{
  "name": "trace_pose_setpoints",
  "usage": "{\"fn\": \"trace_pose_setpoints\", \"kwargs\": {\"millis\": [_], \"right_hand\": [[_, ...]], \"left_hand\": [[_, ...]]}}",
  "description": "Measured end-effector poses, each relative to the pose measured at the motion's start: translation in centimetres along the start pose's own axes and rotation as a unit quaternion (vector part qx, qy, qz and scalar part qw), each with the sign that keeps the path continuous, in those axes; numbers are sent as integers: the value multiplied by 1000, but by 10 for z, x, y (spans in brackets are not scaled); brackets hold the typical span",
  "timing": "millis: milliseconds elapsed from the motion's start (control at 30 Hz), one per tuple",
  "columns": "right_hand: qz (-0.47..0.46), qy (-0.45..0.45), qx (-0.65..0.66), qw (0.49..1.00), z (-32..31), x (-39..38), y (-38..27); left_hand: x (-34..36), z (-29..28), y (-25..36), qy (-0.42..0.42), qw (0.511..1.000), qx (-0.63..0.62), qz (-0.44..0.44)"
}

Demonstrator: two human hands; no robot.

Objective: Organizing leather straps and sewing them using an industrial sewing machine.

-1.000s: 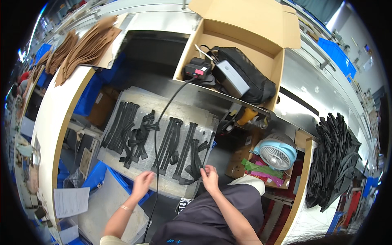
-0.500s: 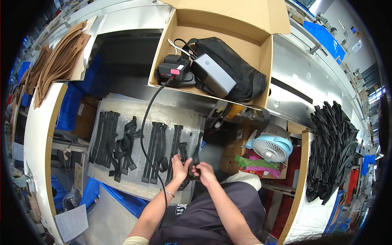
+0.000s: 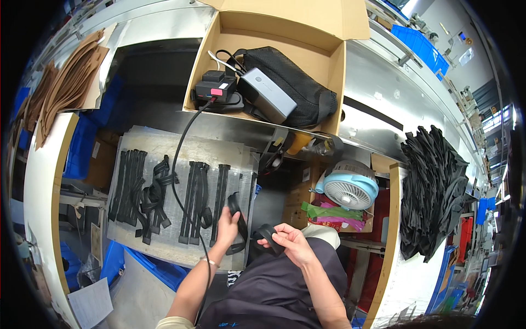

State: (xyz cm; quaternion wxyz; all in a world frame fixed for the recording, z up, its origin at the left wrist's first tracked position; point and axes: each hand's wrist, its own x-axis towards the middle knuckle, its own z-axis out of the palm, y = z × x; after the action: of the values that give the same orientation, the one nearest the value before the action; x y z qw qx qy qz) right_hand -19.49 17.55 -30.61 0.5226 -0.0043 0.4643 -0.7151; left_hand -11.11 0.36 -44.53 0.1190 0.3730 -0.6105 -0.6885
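On the pale metal-grey board [image 3: 148, 137], several flat black strips [image 3: 192, 203] lie side by side in bunches, some of them curled over. At the board's right edge, my left hand [image 3: 226, 227] pinches a bent black strip [image 3: 235, 205] between thumb and fingers; the strip's lower end hangs beside the hand. Farther right, above my lap, my right hand [image 3: 293, 245] is closed on another curled black strip [image 3: 266, 234], looped over its fingers. The fingertips inside that loop are partly hidden.
A black cable [image 3: 174, 170] runs across the board from devices in an open cardboard box [image 3: 334, 82]. A blue fan [image 3: 350, 189] stands right of my hands. Black strips pile up [image 3: 435, 192] at far right; brown strips [image 3: 74, 82] lie at far left.
My hands have moved apart, the left one staying by the board and the right one drawing toward my lap with a looped black strip. The whole view has shifted slightly.
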Motion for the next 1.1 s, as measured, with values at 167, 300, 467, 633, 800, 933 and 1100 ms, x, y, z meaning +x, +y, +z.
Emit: {"fn": "trace_pose_setpoints", "kwargs": {"millis": [167, 300, 467, 633, 800, 933, 1100], "right_hand": [[-71, -3, -15, 997, 5, -6, 4], [33, 4, 14, 999, 12, -1, 11], [44, -69, 146, 986, 27, 5, 23], [134, 16, -57, 989, 33, 10, 28], [-117, 16, -18, 993, 33, 20, 20], [-49, -38, 27, 998, 28, 17, 3], [-114, 36, -306, 944, 30, 21, -9]], "left_hand": [[-63, -49, 65, -164, 945, -276, -65], [-92, -53, 97, -256, 929, -257, -68], [-97, -13, 105, -252, 924, -281, -66], [-99, 2, 96, -201, 959, -201, 4], [-46, -29, 54, -44, 998, -42, -10], [46, -29, 14, 192, 849, 402, 283], [97, -15, -7, 207, 895, 390, 68]]}}
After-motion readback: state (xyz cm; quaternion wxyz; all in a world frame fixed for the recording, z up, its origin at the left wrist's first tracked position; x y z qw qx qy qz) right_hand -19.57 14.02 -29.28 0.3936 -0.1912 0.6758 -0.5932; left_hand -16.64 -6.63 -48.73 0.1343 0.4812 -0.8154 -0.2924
